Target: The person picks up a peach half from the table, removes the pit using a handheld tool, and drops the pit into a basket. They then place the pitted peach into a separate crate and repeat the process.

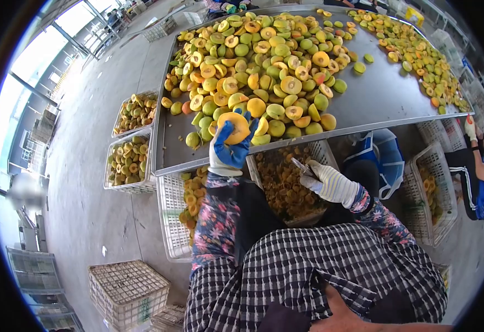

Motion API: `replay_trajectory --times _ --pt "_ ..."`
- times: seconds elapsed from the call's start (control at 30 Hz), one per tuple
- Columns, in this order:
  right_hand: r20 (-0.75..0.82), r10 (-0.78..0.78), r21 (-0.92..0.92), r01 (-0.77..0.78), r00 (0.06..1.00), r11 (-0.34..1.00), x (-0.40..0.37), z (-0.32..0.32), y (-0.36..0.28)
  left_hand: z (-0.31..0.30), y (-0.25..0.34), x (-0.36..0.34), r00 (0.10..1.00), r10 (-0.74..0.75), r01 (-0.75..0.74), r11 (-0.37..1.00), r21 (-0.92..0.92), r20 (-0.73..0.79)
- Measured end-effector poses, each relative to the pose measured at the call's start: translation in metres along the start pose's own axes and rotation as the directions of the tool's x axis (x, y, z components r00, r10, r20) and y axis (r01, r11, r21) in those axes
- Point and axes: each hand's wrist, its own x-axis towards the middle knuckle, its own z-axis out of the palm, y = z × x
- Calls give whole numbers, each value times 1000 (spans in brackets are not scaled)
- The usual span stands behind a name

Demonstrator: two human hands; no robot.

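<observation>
My left hand (229,145), in a blue-coated glove, is closed around a halved peach (235,128), its orange cut face turned up over the table's near edge. In my right hand (330,182), gloved in striped white knit, is a small metal pitting tool (299,164), its tip pointing up and left. Just beyond my left hand lies a large heap of halved peaches (253,72) on the metal table (385,91). Below, between my knees, a crate (325,154) holds brown pits and scraps (286,180).
Crates of peach halves (128,160) stand at the table's left side, another crate (170,221) by my left leg. An upturned crate (128,288) sits on the floor. A co-worker (477,171) is at the right. A bare hand (336,310) touches my checked apron.
</observation>
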Motion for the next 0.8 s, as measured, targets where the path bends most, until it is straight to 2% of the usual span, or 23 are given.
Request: replay_trajectory --times 0.07,0.13,0.2,0.23,0.27,0.33,0.37,0.4,0.43,0.47,0.5,0.57,0.63,0.7,0.77,0.8 --pt "-28 -27 33 28 999 999 3 1 -11 20 -17 -15 999 35 -31 979 -202 16" --pt "-57 -74 -17 73 996 997 5 0 -22 32 -37 -28 992 122 -124 989 -78 -23" --pt "-114 -167 -104 156 979 982 8 0 -26 34 -48 -38 997 79 -79 997 -10 -25" --pt "-150 -240 -164 215 959 963 9 1 -26 27 -55 -36 1000 7 -9 995 -102 -25" --pt "-181 -313 -226 270 932 936 11 2 -26 22 -62 -36 1000 14 -14 1000 -16 -16" --pt "-205 -377 -432 263 903 863 14 4 -24 17 -76 -39 1000 24 -25 987 161 7" --pt "-209 -388 -496 244 898 833 14 4 -27 20 -79 -39 1000 -3 0 982 191 11" --pt "-211 -400 -559 226 892 798 15 4 -29 23 -80 -42 999 -43 42 989 144 5" --pt "-220 -431 -591 232 875 773 19 6 -26 27 -82 -48 994 70 -103 860 500 85" --pt "-217 -421 -607 216 881 765 19 8 -26 32 -81 -51 981 116 -190 699 690 153" --pt "-213 -410 -623 199 887 756 19 9 -27 37 -81 -53 962 160 -271 490 828 220" --pt "-197 -381 -654 168 903 737 18 12 -27 33 -81 -51 946 187 -307 270 913 263" --pt "-177 -379 -672 171 908 721 18 14 -23 42 -80 -56 955 201 -266 266 927 217" --pt "-143 -351 -706 153 926 691 18 17 -16 39 -82 -56 969 207 -201 345 917 135" --pt "-103 -289 -756 114 952 644 15 20 -7 24 -89 -49 983 183 -110 500 859 19" --pt "-95 -277 -753 113 956 648 14 21 -2 25 -88 -50 985 164 -121 384 916 61"
